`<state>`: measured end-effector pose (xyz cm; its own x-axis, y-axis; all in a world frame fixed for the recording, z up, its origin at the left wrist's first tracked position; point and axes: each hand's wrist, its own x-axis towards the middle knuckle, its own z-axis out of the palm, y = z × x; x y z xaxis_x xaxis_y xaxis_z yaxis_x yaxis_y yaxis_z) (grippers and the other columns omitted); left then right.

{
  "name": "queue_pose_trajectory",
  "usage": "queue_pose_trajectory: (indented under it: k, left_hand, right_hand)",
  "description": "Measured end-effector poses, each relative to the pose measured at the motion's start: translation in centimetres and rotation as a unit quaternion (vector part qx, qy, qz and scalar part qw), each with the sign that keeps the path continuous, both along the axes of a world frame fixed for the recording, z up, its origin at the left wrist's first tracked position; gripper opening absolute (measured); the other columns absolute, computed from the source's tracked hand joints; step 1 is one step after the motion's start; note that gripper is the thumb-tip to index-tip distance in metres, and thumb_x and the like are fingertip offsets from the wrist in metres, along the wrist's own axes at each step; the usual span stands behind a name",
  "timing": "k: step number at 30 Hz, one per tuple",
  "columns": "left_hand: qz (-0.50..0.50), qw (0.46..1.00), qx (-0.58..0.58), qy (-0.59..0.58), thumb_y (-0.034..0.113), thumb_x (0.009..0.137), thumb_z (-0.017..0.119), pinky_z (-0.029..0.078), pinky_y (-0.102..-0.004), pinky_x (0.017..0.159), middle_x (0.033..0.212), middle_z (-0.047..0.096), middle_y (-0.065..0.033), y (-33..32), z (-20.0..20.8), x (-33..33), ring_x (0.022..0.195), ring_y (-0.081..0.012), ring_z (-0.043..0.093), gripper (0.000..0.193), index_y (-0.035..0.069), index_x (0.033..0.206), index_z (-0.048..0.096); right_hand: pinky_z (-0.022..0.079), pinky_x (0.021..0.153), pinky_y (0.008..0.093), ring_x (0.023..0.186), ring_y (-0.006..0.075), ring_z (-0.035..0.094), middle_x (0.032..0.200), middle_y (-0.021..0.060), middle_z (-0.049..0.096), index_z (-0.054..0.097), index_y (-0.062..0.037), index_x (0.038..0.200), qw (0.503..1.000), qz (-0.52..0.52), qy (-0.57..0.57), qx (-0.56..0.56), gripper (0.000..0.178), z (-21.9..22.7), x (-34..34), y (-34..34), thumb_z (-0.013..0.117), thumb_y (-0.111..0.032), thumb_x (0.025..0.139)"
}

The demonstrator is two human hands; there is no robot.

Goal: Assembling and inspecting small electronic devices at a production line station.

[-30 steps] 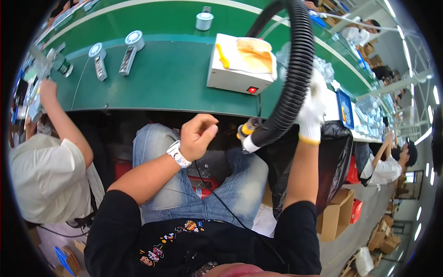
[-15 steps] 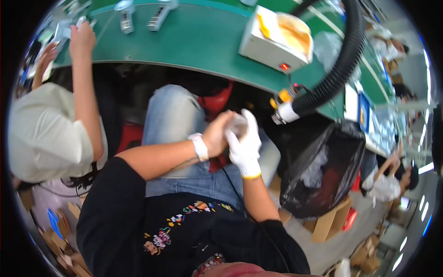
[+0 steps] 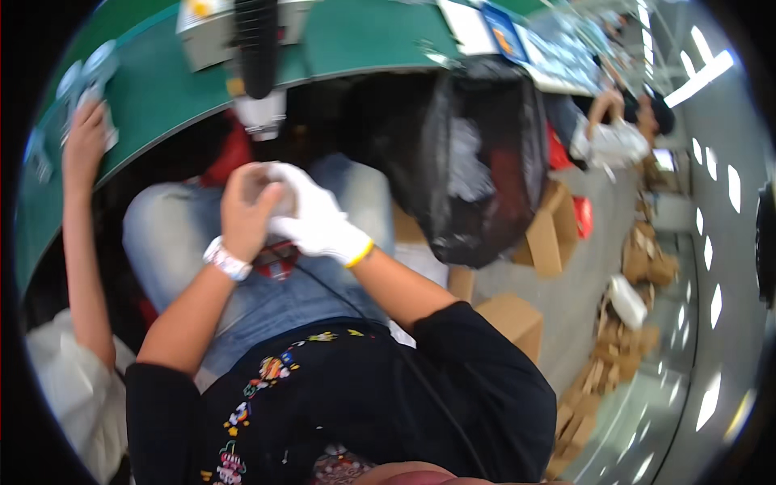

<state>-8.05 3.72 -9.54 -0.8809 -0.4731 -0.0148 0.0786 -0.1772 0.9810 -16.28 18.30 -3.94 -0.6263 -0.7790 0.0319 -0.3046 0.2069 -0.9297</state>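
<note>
My two hands are close together over my lap, around a small greyish, see-through thing (image 3: 258, 185), mostly hidden by fingers and too blurred to name. My bare left hand (image 3: 241, 212), a pale band at its wrist, curls its fingers and thumb about the near side of it. My right hand (image 3: 314, 217), in a white glove with a yellow cuff, wraps round the other side, fingers bent toward the left hand.
Ahead, a green table (image 3: 356, 36) bears a white box-shaped device (image 3: 206, 39). A black ribbed hose (image 3: 255, 48) hangs before it. A black bag (image 3: 485, 162) and cardboard box (image 3: 550, 222) stand right. A co-worker's hand (image 3: 87, 133) touches a pale device at left.
My view has swung right, so table, hose and bag appear further left. My hands stay closed together round the same thing. The co-worker's hand is now on a device on the table.
</note>
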Motion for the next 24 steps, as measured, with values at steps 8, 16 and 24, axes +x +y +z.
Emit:
queue_pose_trajectory:
  k: [8, 16, 24]
  left_hand:
    - [-0.036, 0.99, -0.115, 0.071, 0.017, 0.092, 0.079, 0.051, -0.0349, 0.098, 0.122, 0.067, -0.011, 0.6, 2.7, -1.1, 0.11, -0.02, 0.065, 0.04, 0.001, 0.124, 0.06]
    - [-0.061, 0.977, -0.201, -0.039, 0.015, 0.085, 0.083, 0.051, -0.0373, 0.096, 0.124, 0.067, -0.0152, -0.9, 2.4, -0.2, 0.107, -0.0245, 0.066, 0.027, 0.0, 0.099, 0.065]
    - [-0.204, 0.97, -0.13, 0.021, 0.029, 0.09, 0.081, 0.05, -0.0397, 0.098, 0.131, 0.066, -0.0161, -2.9, 2.1, 0.0, 0.117, -0.028, 0.064, 0.036, 0.002, 0.076, 0.062]
  right_hand:
    - [0.059, 0.089, 0.0353, 0.103, 0.0215, 0.07, 0.121, 0.0139, 0.07, 0.057, -0.0047, 0.141, 0.964, -0.039, -0.263, -0.019, 0.062, -1.7, -0.6, 1.8, 0.082, -0.02, 0.086]
    - [0.06, 0.082, 0.0377, 0.097, 0.0247, 0.073, 0.112, 0.0153, 0.074, 0.062, -0.007, 0.137, 0.957, -0.096, -0.268, -0.054, 0.056, -5.7, 1.9, 3.4, 0.077, -0.016, 0.084]
    - [0.058, 0.084, 0.0448, 0.096, 0.0387, 0.073, 0.099, 0.0214, 0.074, 0.07, -0.0058, 0.117, 0.989, 0.073, -0.026, 0.126, 0.042, 0.3, -1.1, 5.1, 0.074, -0.022, 0.079]
